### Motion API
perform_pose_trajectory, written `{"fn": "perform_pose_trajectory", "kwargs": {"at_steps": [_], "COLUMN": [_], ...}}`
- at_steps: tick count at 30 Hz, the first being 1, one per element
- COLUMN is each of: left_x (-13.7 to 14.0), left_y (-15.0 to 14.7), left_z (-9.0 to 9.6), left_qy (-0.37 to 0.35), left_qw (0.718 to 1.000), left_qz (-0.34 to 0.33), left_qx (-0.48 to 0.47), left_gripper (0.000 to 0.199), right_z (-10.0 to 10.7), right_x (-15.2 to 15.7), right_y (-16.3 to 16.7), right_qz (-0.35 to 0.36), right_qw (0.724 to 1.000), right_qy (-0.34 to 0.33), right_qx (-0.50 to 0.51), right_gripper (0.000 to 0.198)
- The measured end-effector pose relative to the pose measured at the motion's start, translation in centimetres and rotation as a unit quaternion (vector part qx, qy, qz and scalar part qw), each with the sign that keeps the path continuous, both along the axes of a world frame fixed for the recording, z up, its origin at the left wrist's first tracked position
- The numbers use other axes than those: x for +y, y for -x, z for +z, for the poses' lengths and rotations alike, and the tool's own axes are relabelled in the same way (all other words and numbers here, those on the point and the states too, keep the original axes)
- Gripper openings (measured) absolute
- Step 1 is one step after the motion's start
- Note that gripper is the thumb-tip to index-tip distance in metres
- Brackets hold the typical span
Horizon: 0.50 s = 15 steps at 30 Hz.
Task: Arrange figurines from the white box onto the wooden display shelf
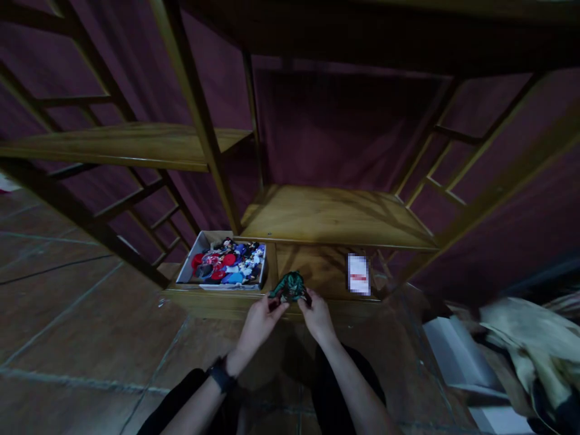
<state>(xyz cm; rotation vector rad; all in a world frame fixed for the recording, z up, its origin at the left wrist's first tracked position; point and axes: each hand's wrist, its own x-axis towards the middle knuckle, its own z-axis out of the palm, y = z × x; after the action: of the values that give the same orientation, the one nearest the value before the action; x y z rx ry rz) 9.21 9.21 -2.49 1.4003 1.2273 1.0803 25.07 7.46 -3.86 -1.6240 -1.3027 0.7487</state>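
Observation:
Both my hands hold a small dark green object (290, 286) with lighter and brownish patches, just in front of the low shelf. What kind of thing it is I cannot make out. My left hand (260, 320) grips its left side between thumb and fingers. On its right side my right hand (318, 318) does the same. To the left, a white open box (185, 275) is filled with several small colourful pieces (229, 264) in red, blue, white and black. A white card or packet with red marking (359, 273), blurred out, lies on the shelf to the right.
The wooden shelf unit (335, 214) rises ahead, with uprights, a side shelf (113, 144) and lattice sides before a dark red curtain (344, 133). At right on the tiled floor are a grey-white box (462, 353) and pale cloth (534, 338). A cable (58, 267) runs along the left.

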Motion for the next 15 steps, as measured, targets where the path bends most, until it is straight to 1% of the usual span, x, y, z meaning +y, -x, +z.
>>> {"fn": "perform_pose_trajectory", "kwargs": {"at_steps": [1,3,6,7,9,12,14,15], "left_x": [0.0,-0.3,-0.8,-1.0,-1.4,-2.0,-2.2,-2.2], "left_y": [0.0,0.1,0.2,0.2,0.2,0.3,0.4,0.5], "left_z": [0.3,1.0,1.8,2.0,2.3,2.3,2.3,2.2], "left_qy": [-0.018,-0.055,-0.1,-0.105,-0.092,-0.054,-0.064,-0.081], "left_qw": [1.0,0.997,0.994,0.993,0.994,0.992,0.991,0.992], "left_qz": [-0.011,-0.035,-0.045,-0.046,-0.05,-0.041,-0.048,-0.058], "left_qx": [0.012,0.032,0.01,-0.005,-0.041,-0.11,-0.104,-0.074], "left_gripper": [0.02,0.018,0.016,0.016,0.018,0.018,0.02,0.023], "right_z": [-0.1,-0.4,-0.8,-0.7,-0.4,0.5,1.0,1.1], "right_x": [0.1,0.2,0.2,0.1,-0.2,-0.7,-1.0,-1.0], "right_y": [-0.4,-1.0,-1.6,-1.7,-1.7,-1.6,-1.4,-1.3], "right_qz": [-0.001,0.032,0.044,0.043,0.032,0.027,0.031,0.033], "right_qw": [1.0,0.998,0.995,0.993,0.992,0.993,0.993,0.993], "right_qy": [0.006,0.022,0.035,0.039,0.046,0.062,0.067,0.067], "right_qx": [0.008,0.045,0.086,0.098,0.116,0.099,0.094,0.096], "right_gripper": [0.026,0.027,0.03,0.032,0.037,0.039,0.041,0.043]}}
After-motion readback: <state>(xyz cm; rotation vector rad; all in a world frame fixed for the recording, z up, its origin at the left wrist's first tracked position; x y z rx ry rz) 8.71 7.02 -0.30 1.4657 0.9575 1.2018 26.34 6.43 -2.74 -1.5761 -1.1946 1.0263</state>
